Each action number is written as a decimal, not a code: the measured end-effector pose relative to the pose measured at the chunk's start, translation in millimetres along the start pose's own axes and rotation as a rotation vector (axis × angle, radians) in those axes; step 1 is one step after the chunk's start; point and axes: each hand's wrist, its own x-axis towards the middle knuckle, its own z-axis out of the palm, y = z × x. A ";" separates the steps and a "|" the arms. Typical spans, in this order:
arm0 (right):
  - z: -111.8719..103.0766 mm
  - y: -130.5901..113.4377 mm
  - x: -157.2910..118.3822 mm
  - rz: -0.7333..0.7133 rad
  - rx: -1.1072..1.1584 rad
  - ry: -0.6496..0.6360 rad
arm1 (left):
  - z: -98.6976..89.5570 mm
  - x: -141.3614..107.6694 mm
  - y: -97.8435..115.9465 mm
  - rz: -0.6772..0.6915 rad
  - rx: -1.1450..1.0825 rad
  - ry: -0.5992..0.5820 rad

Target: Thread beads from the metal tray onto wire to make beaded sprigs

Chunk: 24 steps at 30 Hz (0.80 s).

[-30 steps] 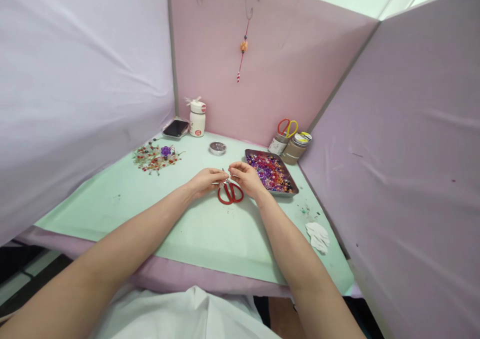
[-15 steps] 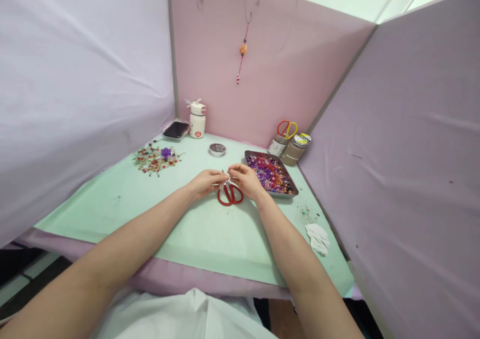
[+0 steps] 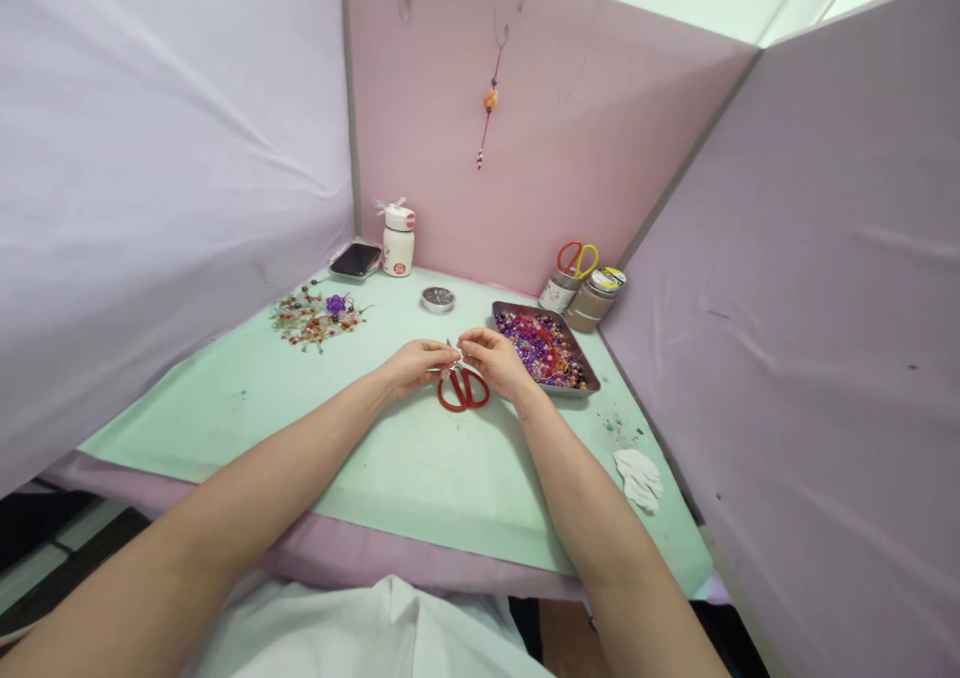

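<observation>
My left hand and my right hand meet fingertip to fingertip above the green table cover. Both are closed in a pinch, and what sits between the fingers is too small to make out. Red-handled scissors lie on the cover just under my hands, their blades partly hidden by the fingers. To the right of my right hand is a dark tray of purple, red and orange beads.
Beaded strands with a purple flower lie at the left. Behind stand a phone, a white bottle, a small round tin and jars. White crumpled cloth lies at right; a beaded cord hangs on the pink wall.
The whole view has shifted very slightly. My hands stay pinched together over the scissors, with only a tiny shift of the fingers.
</observation>
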 end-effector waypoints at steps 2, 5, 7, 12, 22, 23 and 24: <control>-0.1 -0.6 -0.3 -0.003 -0.013 0.001 | -0.9 1.1 -0.5 0.001 -0.001 0.000; -0.6 -0.8 0.0 -0.011 -0.040 0.008 | -2.1 2.5 -1.4 -0.009 0.005 0.002; -1.3 -0.7 0.7 -0.017 -0.053 0.014 | -2.4 2.7 -1.8 -0.015 0.013 0.004; -3.4 0.5 2.7 -0.020 -0.093 0.012 | -1.6 1.3 -0.9 -0.010 0.030 0.007; -6.3 -1.6 0.9 -0.002 -0.175 -0.025 | 0.5 2.2 -2.3 0.171 0.278 0.080; -6.8 -2.1 0.9 0.006 -0.173 -0.030 | 0.7 2.2 -2.0 0.197 0.301 0.090; -7.2 -2.3 1.0 0.014 -0.168 -0.034 | 0.8 2.2 -1.7 0.220 0.313 0.097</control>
